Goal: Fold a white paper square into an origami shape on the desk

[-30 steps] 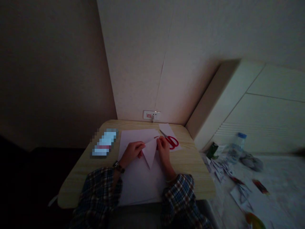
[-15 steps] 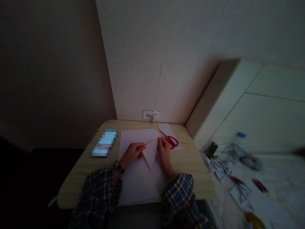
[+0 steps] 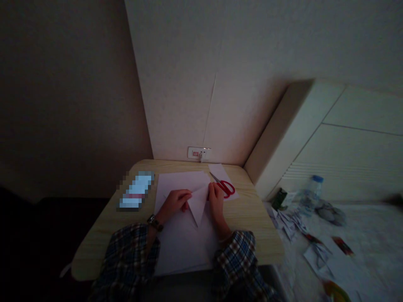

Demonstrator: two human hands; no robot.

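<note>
A white sheet folded into a downward-pointing triangle [image 3: 198,204] lies on a larger stack of white paper [image 3: 184,239] on a small wooden table [image 3: 252,214]. My left hand [image 3: 175,201] pinches the triangle's left edge with closed fingers. On the opposite edge, my right hand [image 3: 215,199] presses down, fingers curled onto the paper. Red-handled scissors [image 3: 224,186] lie just beyond my right hand on a paper scrap.
A blurred phone-like object [image 3: 135,191] lies at the table's left. A wall socket [image 3: 197,153] sits behind the table. To the right, a white surface holds paper scraps [image 3: 291,222], a plastic bottle [image 3: 310,191] and a dark green box [image 3: 279,198].
Both hands stay on the folded triangle with barely any shift. The view has tilted slightly.
</note>
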